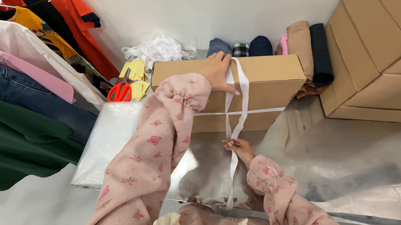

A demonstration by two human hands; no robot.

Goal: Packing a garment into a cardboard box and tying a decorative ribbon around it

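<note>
A flat brown cardboard box [273, 81] stands on its edge on a shiny reflective table [354, 163]. A white ribbon [243, 100] runs over its top and crosses another band on its front face. My left hand [216, 71] rests on the box's top edge and presses the ribbon there. Low in front of the box, my right hand [239, 148] pinches the ribbon's hanging end, which trails down toward my body. Both arms wear pink flowered sleeves.
Red-handled scissors [119, 92] and yellow paper pieces [134, 75] lie left of the box. Behind is a heap of white ribbon [156, 49] and rolled clothes [259, 46]. Large cardboard boxes [379, 43] stack at right. Hanging garments [25, 92] crowd the left; a clear plastic bag [108, 137] lies below them.
</note>
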